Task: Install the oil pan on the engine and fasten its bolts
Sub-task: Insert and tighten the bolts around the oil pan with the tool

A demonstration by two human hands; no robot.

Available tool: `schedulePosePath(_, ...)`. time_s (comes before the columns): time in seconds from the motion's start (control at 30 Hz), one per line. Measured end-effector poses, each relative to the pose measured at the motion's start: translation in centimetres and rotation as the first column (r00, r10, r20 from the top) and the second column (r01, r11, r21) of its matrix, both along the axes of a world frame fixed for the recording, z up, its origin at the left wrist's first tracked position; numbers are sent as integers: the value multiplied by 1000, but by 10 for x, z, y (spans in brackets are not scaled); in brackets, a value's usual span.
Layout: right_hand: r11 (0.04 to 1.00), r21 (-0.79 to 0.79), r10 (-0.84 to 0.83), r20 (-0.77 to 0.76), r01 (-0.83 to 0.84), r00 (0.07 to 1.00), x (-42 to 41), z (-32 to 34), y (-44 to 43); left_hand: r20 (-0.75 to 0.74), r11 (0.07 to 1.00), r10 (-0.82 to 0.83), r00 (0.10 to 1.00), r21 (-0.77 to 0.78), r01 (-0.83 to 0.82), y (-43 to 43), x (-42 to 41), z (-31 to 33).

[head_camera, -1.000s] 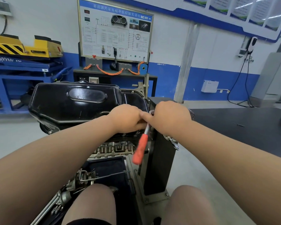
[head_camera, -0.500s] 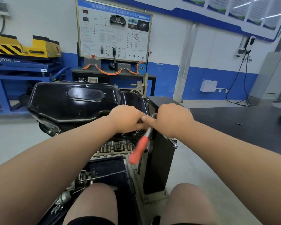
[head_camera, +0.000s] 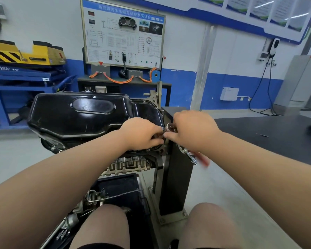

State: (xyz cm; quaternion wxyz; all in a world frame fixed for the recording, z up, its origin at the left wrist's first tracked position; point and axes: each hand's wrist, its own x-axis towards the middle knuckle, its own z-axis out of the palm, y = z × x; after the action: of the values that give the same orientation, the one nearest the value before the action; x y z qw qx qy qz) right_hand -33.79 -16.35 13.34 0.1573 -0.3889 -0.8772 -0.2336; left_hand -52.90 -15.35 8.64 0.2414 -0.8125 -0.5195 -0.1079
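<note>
Fastening is the step you are in. The oil pan [head_camera: 79, 119] already sits upside down on the engine [head_camera: 129, 164], its flange down against the block, so what is left is the bolts round its rim. You are at the rim's near right corner, just beside the black stand post [head_camera: 176, 177].

The ratchet [head_camera: 170, 127] has its silver head over that corner. Its orange handle [head_camera: 204, 159] shows as a blur below your right wrist, which suggests a swing in progress. The bolt itself is hidden under your fingers, so I cannot tell how far down it is.

Your right hand [head_camera: 192, 130] is curled round the ratchet close to the head, with the handle running out beneath the forearm. Your left hand [head_camera: 142, 135] lies on the pan's edge with its fingers bent and its tips meeting the right hand's at the ratchet head. Whether it pinches the socket, pinches the bolt or only steadies the tool is out of sight.

As I judge it, the next move calls for keeping the socket square on the bolt head while you work the handle in short strokes, since the post leaves little room to swing. Snug this bolt only, then go on round the flange, so the pan pulls down evenly.
</note>
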Motion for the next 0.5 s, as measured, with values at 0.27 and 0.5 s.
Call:
schedulePosePath(0.27, 962, 230, 94, 221, -146, 971, 1, 1, -7, -3, 999, -31, 1000, 22, 32, -1, -1, 1)
schedulePosePath(0.5, 993, 108, 32, 59, -38, 998, -2, -5, -7, -6, 999, 34, 999, -35, -34, 1, 2, 2)
